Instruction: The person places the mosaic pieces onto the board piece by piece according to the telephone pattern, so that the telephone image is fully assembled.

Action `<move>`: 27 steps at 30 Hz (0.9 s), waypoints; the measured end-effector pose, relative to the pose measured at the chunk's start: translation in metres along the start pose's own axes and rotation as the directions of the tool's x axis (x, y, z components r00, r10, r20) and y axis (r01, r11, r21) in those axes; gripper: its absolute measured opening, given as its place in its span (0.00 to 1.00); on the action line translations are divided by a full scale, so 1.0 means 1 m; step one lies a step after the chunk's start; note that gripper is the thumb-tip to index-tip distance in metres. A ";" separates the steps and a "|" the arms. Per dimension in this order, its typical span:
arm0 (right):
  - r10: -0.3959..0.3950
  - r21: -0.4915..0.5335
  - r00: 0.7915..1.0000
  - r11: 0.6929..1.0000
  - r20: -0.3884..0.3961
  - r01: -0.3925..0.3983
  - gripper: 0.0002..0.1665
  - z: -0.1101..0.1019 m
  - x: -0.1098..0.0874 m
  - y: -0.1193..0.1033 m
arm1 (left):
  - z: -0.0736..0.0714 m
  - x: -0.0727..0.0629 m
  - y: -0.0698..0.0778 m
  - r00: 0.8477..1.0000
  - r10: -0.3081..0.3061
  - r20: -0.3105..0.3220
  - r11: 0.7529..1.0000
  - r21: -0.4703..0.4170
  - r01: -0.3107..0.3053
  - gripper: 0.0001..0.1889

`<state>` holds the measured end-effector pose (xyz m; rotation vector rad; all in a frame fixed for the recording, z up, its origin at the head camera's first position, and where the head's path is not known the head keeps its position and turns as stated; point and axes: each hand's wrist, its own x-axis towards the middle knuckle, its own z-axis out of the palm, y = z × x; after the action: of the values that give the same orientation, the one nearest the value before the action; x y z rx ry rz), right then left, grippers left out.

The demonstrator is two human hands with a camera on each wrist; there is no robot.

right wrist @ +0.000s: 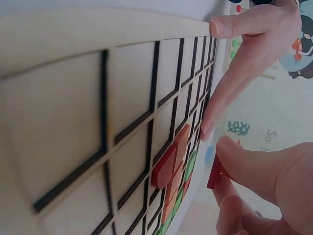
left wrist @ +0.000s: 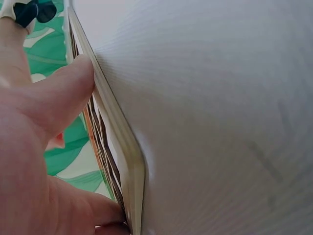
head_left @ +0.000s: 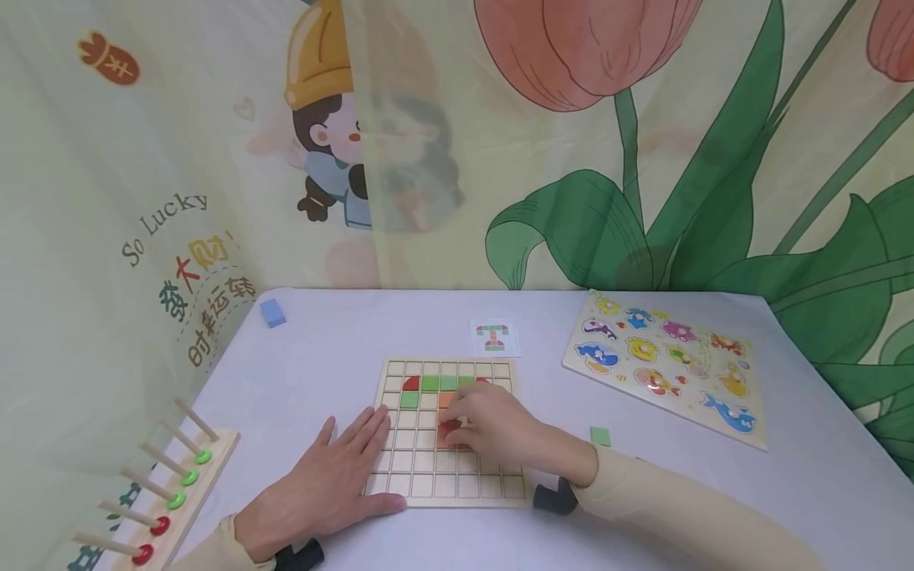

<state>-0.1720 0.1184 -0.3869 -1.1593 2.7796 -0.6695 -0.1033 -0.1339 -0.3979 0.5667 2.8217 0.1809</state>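
A wooden grid board point(head_left: 421, 480) lies on the white table, with red, green and orange tiles in some of its cells. My left hand point(head_left: 332, 480) rests along the board's left side, fingers extended and thumb at the near edge. Over the right middle of the grid, my right hand point(head_left: 493, 420) pinches a small red tile point(right wrist: 214, 171) between thumb and fingers; the right wrist view shows it raised off the board. Another red tile point(right wrist: 164, 169), rounded at one end, sits in the grid beside orange tiles point(right wrist: 181, 142). The right hand hides part of the pattern in the head view.
Behind the board lies a pattern card point(head_left: 493, 339). To the right are a loose green tile point(head_left: 601, 436) and an animal puzzle board point(head_left: 664, 369). A peg stand point(head_left: 214, 456) with coloured rings stands left; a blue block point(head_left: 272, 312) is at the far left corner.
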 end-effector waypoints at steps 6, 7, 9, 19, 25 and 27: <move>-0.044 -0.022 0.996 0.999 0.076 0.046 0.12 0.005 0.014 -0.011 | 0.000 0.000 0.000 1.000 0.002 0.000 1.000 0.008 -0.002 0.58; -0.045 -0.025 0.995 0.999 0.087 0.047 0.12 0.007 0.015 -0.012 | -0.001 0.000 0.000 1.000 0.004 -0.001 1.000 0.007 -0.004 0.58; -0.046 -0.030 0.993 0.998 0.106 0.049 0.12 0.009 0.018 -0.013 | -0.001 0.000 -0.001 1.000 0.007 -0.002 1.000 0.000 -0.007 0.58; -0.054 -0.038 0.989 0.997 0.135 0.059 0.12 0.016 0.025 -0.013 | -0.001 0.000 -0.001 1.000 0.008 0.003 1.000 -0.003 -0.008 0.58; -0.062 -0.033 0.989 0.997 0.133 0.066 0.13 0.019 0.027 -0.011 | -0.001 0.000 -0.001 1.000 0.008 0.009 1.000 -0.006 -0.008 0.57; -0.062 -0.025 0.989 0.998 0.134 0.066 0.13 0.020 0.027 -0.010 | -0.001 0.000 -0.002 1.000 0.008 0.009 1.000 -0.005 -0.008 0.57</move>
<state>-0.1808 0.0861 -0.3976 -1.2539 2.6611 -0.5365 -0.1041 -0.1355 -0.3971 0.5767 2.8092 0.1868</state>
